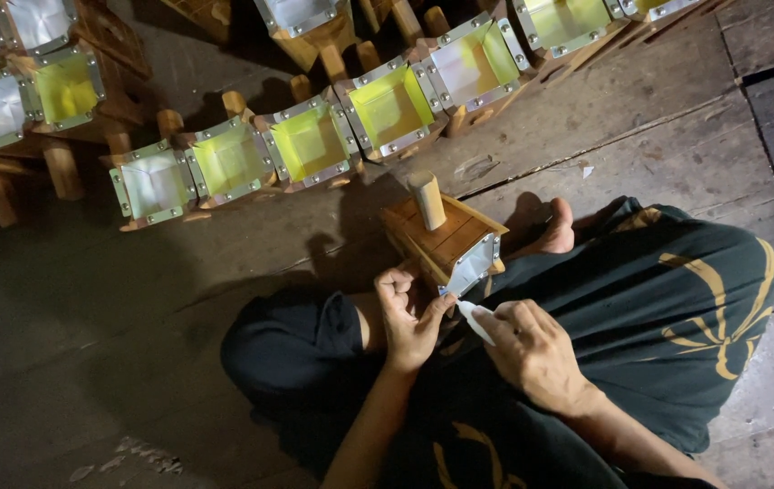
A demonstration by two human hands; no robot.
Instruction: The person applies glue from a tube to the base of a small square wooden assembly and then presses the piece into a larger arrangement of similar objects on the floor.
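In the head view, the left hand (408, 312) comes up from the 6 o'clock edge with the forearm nearly vertical, palm turned toward the camera, fingers curled and thumb pressed against the lower corner of the small wooden box with a metal-trimmed opening and a round wooden peg (442, 237). The right hand (532, 349) reaches in from 4 o'clock, knuckles up, fingers closed around a slim white tube (475, 321) whose tip points toward 10 o'clock and meets the box's metal edge.

The box sits at the centre of the picture, resting at the person's folded legs in dark trousers with a yellow pattern (677, 308). It is tilted, its peg standing up toward 12 o'clock and its shiny framed opening facing 5 o'clock.

On the worn wooden floor (640, 136), from 9 to 1 o'clock, runs a row of similar wooden boxes with metal frames and yellow-green panels (310, 145).
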